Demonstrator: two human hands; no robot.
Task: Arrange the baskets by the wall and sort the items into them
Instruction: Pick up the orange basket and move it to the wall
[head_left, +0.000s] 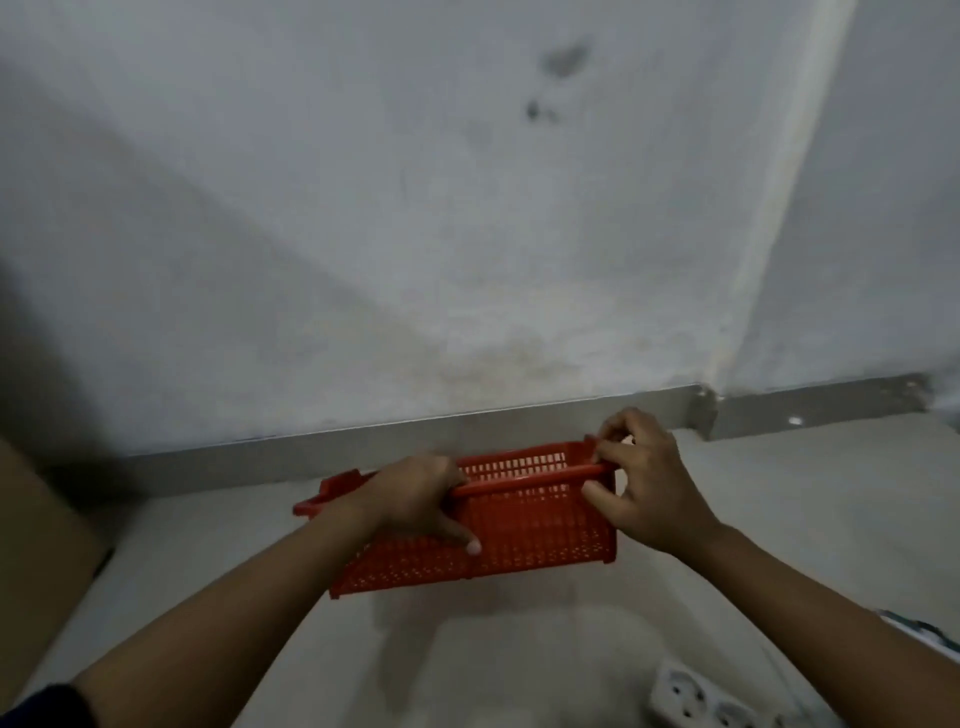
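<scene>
Backdrop: stained white wall (363, 234), pale bench (779, 493).
Basket: red basket (540, 530), perforated plastic, likely light, stiff.
Hands: left hand (415, 499) and right hand (644, 483) both gripped near rim; best hold.

both arms outstretched; left grip (415, 501) and right grip (641, 488) curled, clutching

Ahead of my hands the wall (415, 234) and its metal skirting (519, 415) block passage. A cardboard box (36, 561) closes the left. A power strip (696, 699) lies near right. Bare floor (805, 493) is open to the right.
</scene>
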